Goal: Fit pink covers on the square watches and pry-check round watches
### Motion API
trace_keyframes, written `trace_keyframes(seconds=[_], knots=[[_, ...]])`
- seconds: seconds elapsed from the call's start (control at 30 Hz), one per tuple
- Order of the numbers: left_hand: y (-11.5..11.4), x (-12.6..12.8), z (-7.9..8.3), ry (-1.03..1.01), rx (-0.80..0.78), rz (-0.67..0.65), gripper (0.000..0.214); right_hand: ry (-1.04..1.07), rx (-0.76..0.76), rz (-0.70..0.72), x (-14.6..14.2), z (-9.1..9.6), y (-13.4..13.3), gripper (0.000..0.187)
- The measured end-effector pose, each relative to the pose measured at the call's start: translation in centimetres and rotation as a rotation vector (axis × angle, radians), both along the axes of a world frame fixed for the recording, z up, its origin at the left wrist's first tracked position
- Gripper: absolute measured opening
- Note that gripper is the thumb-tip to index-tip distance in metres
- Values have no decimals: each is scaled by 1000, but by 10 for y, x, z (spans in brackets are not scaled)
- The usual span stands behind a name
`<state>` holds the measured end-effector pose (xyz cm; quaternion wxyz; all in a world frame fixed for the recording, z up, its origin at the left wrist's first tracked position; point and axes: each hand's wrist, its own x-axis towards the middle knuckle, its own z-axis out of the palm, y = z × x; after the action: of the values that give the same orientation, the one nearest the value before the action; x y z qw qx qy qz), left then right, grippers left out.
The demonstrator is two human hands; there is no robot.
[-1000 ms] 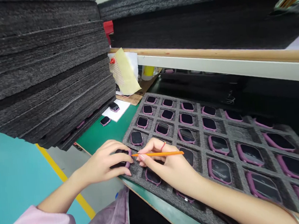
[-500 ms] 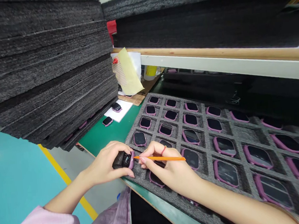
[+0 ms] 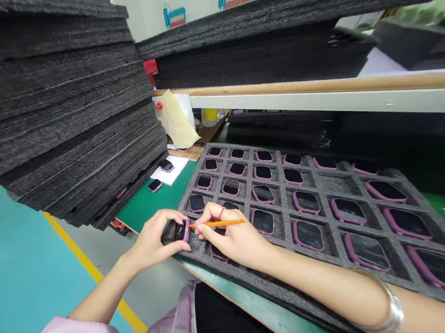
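Smartwatch, left hand | orange stick, right hand | screen marks unreadable

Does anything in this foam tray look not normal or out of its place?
One pocket of the grey foam tray is empty, while the pockets around it hold pink-framed devices. This gap stands out. Two similar devices also lie outside the tray: one on white paper, one on the green mat.

Left hand holds watch, right hand orange stick.
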<state>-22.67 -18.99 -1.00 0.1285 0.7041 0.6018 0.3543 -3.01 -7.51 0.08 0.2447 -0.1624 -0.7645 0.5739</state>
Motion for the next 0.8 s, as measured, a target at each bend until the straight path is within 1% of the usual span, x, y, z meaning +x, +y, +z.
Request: trace_keyframes(seconds=[0.27,0.4,0.47,0.53,0.6,0.63,0.7,0.73,0.8], knots=[[-3,2,-3,-23,-32,41,40,27,-6,12,1,-1,0,13],[-3,2,-1,-32,-47,53,39,29,-6,24,-1,-2,-1,13],[-3,2,0,-36,-51,52,40,19,-10,18,1,1,-2,12],[-4,2,-2,-47,-53,46,40,10,-12,-1,9,8,-1,10],[-5,3,-8,-76,-52,54,39,3,17,-21,27,18,2,10],[-6,4,-11,-94,-48,72,39,-1,50,-35,41,24,3,13],[-10,7,-17,-131,-35,130,45,-23,182,-90,76,33,3,22],[-12,9,-18,-144,-26,162,49,-38,234,-147,97,35,0,22],[-21,11,-14,-163,4,198,47,-96,246,-290,139,33,-12,18]])
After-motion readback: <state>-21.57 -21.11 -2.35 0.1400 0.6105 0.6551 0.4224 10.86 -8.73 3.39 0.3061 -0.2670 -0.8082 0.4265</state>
